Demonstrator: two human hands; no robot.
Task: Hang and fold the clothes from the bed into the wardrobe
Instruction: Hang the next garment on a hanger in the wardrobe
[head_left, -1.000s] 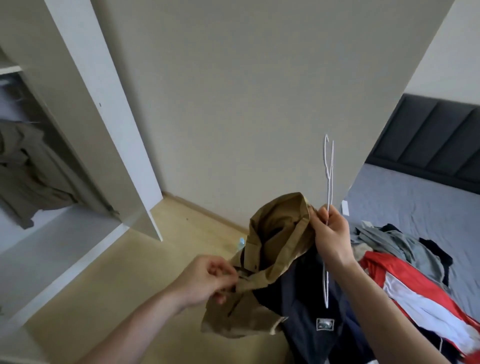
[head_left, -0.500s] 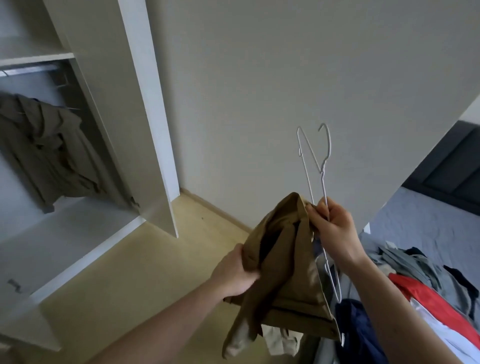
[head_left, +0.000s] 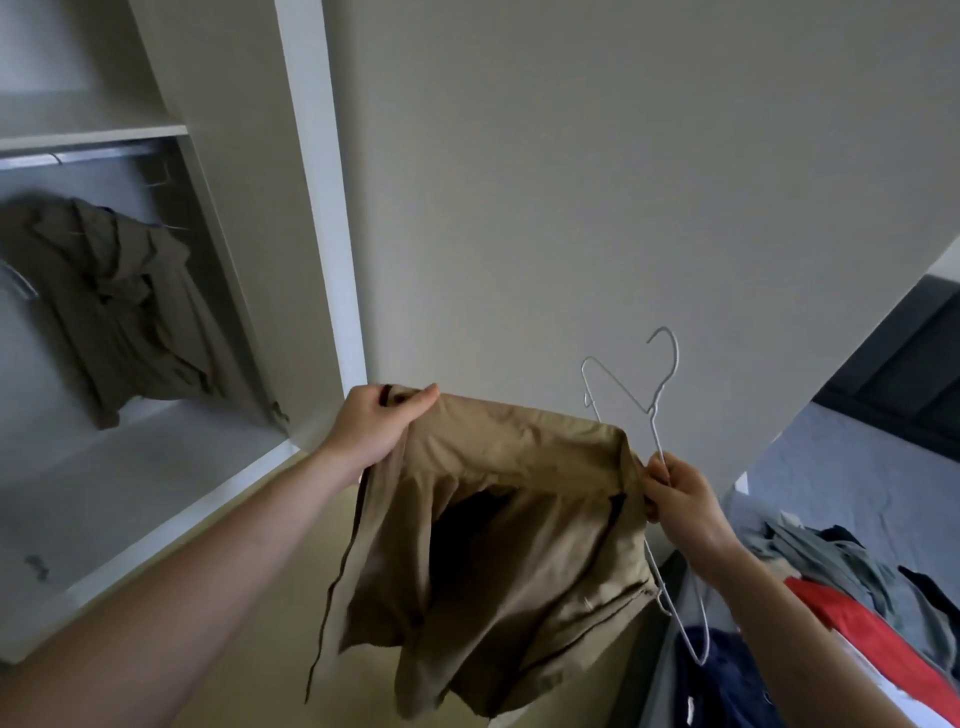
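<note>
**Spreading a tan garment ahead of the hanger**

Holding up a tan cotton garment (head_left: 498, 519), stretched by its top edge between two hands, in mid-air in front of the pale wall, right of the open white wardrobe (head_left: 311, 208) and left of the bed's clothes pile (head_left: 857, 597). Looks light, soft and limp: sags in the middle, hangs in loose folds below, keeps no shape of its own. Likely not slippery, but liable to bunch and twist, so best taken at the firm stitched top band, near each end, as now.

Left hand (head_left: 376, 428) raised and reaching far-left, forearm stretched out, fingers curled over the band's left end, thumb on top. Right hand (head_left: 675, 493) nearer and lower on the right, pinching the band's right end while also clasping a thin white wire hanger (head_left: 655, 415) by its neck; hook pointing up above the fist, wire loop trailing down past the wrist.

Probably calls for freeing one hand to work the hanger in; limp cloth likely to slump when one end is let go. Olive-brown garment (head_left: 119, 306) already hanging under the wardrobe rail at far left.
</note>
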